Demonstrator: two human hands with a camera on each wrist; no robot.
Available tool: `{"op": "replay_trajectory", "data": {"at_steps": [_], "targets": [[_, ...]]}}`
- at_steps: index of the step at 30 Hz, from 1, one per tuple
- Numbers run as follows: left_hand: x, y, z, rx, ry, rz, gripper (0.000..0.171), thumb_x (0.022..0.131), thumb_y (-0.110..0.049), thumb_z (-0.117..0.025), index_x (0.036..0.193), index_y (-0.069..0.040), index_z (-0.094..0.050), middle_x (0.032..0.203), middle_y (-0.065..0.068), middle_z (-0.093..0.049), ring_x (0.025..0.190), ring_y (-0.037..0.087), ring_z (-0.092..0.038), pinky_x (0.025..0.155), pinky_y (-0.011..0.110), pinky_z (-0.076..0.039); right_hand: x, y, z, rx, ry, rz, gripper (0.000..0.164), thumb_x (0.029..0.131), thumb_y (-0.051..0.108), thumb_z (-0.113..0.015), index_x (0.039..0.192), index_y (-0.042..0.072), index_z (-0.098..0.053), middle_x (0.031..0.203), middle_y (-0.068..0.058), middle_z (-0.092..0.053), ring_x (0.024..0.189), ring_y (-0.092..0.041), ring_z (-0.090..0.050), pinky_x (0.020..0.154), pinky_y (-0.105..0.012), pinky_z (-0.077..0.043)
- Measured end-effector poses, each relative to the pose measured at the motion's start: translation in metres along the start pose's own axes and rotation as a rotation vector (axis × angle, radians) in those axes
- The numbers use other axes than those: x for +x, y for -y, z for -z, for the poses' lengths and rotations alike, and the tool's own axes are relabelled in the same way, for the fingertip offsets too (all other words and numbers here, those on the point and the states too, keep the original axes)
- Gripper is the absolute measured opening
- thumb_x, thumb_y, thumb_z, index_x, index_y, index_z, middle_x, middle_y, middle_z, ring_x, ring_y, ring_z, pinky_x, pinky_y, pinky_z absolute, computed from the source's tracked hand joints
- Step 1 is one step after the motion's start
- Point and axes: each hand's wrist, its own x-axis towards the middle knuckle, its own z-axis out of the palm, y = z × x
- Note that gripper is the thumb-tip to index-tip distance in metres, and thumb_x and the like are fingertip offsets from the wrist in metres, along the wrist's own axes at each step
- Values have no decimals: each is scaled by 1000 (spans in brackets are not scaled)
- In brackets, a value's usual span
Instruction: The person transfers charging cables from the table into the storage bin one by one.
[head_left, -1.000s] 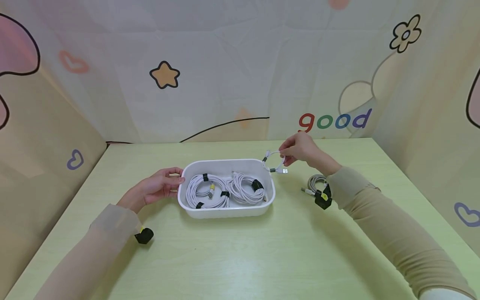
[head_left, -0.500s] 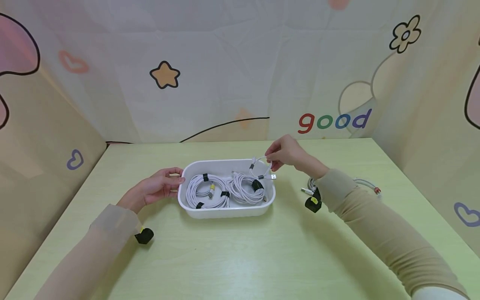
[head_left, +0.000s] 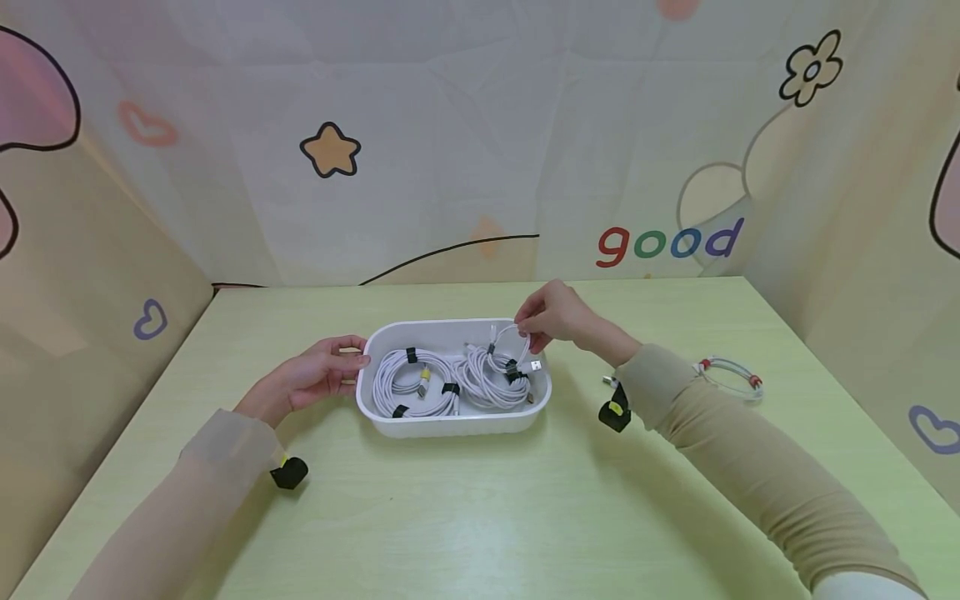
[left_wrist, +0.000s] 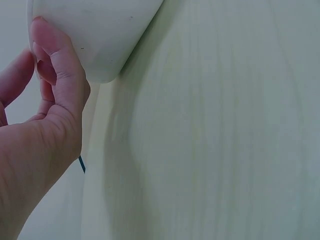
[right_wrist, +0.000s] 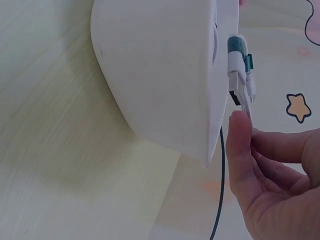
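While aloft, cable in right hand.

Head cam looks forward and down over the table. Wrist cams sit way closer, at the left hand and right hand, aimed at the white bin all three share; right one's tipped sideways, sharing the orange star with head.

Small plug partly behind right sleeve, white tray cropped in both wrist views

Cartoon-printed sheets around a table form a booth
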Motion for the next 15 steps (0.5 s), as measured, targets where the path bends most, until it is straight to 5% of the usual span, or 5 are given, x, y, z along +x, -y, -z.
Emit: {"op": "replay_trajectory", "data": {"at_steps": [8, 15], "targets": [[-1, 0, -1, 3, -2, 4, 17, 97, -5, -52, 113, -8, -45, 96, -1, -63, 83, 12, -65, 76, 30, -59, -6, -3, 6, -262, -115, 126, 19, 92, 15, -64, 102, 0, -71, 91, -16, -71, 67, -18, -63, 50, -22, -50], [-1, -2, -2, 21, -12, 11, 19, 98, -6, -52, 114, -8, -44, 98, -1, -63, 84, 12, -64, 77, 30, -58, -13, -24, 33, -290, -220, 116, 20, 94, 16, -60, 101, 0, -70, 90, -15, -70, 66, -17, -61, 55, -22, -52]]}}
